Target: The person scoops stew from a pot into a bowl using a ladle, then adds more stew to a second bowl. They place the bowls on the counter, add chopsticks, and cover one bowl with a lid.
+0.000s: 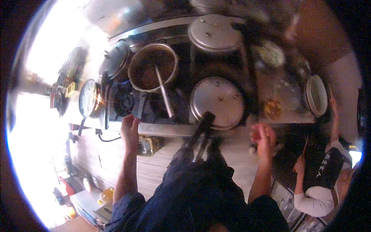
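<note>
Left hand: your left hand (130, 129) is resting on the steel front edge of the stove (162, 129), fingers loosely apart, gripping nothing.
Right hand: your right hand (264, 139) is hovering at three o'clock of the stove edge, fingers curled; whether they are pinching anything, I cannot tell.
Pot: the open round steel pot of brown stew (153, 66) is sitting at twelve o'clock of your left hand, a long metal ladle (164, 92) leaning in it.
Lid: the flat round steel lid (218, 101) is lying between both hands.

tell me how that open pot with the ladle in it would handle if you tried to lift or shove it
The open pot is probably heavy: it looks well filled with dark brown liquid. That liquid would likely slosh if shoved. The long ladle leans over the rim, so it could swing or slide as the pot moves. The left hand rests at the counter edge, not on the pot.
</note>
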A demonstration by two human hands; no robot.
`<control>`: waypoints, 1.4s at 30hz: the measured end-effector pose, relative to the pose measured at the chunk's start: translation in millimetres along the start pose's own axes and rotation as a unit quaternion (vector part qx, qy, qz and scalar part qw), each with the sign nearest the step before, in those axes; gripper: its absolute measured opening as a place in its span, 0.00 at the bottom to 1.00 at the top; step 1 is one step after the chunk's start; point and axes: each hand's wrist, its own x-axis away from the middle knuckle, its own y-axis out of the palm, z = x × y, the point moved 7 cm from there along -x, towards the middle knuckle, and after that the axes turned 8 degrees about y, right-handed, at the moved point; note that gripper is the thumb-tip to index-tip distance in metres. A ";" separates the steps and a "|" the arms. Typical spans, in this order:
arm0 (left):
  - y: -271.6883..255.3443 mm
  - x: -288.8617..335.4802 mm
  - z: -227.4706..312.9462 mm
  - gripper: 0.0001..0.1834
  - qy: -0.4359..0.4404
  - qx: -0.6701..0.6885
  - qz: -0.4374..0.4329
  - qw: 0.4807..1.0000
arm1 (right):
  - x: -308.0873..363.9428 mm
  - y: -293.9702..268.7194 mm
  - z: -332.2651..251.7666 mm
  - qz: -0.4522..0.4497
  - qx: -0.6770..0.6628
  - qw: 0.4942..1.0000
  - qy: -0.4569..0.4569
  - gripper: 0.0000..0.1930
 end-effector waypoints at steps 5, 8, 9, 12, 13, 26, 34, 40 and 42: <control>-2.2 -62.4 -89.0 0.22 0.022 -0.092 0.006 0.995 | 22.7 211.2 -20.4 -0.206 0.207 0.953 -0.080 0.26; 33.0 -78.2 -117.8 0.19 -0.038 -0.009 -0.152 0.988 | 21.3 309.1 -17.9 -0.200 0.349 0.901 -0.164 0.33; 42.9 -80.5 -121.6 0.18 -0.064 0.038 -0.184 0.980 | 13.1 332.1 -14.7 -0.189 0.396 0.884 -0.160 0.35; 62.1 -91.3 -124.7 0.15 -0.177 0.237 -0.249 0.922 | -11.9 396.4 -18.5 -0.138 0.521 0.808 -0.239 0.36; 66.8 -93.5 -124.3 0.14 -0.223 0.309 -0.263 0.886 | -21.2 410.4 -22.2 -0.115 0.561 0.782 -0.245 0.35; 89.6 -118.6 -111.9 0.16 -0.292 0.446 -0.391 0.751 | -7.8 392.4 -41.1 -0.223 -0.041 0.939 0.258 0.14; 84.3 -134.1 -99.9 0.20 -0.323 0.430 -0.384 0.751 | -44.8 399.2 -40.7 -0.316 -0.168 0.866 0.350 0.20; 82.0 -135.8 -91.3 0.17 -0.335 0.436 -0.377 0.746 | -63.8 395.1 -60.1 -0.341 -0.162 0.846 0.376 0.16; 81.9 -135.2 -90.9 0.17 -0.343 0.440 -0.374 0.741 | -67.2 393.9 -60.6 -0.330 -0.155 0.847 0.387 0.16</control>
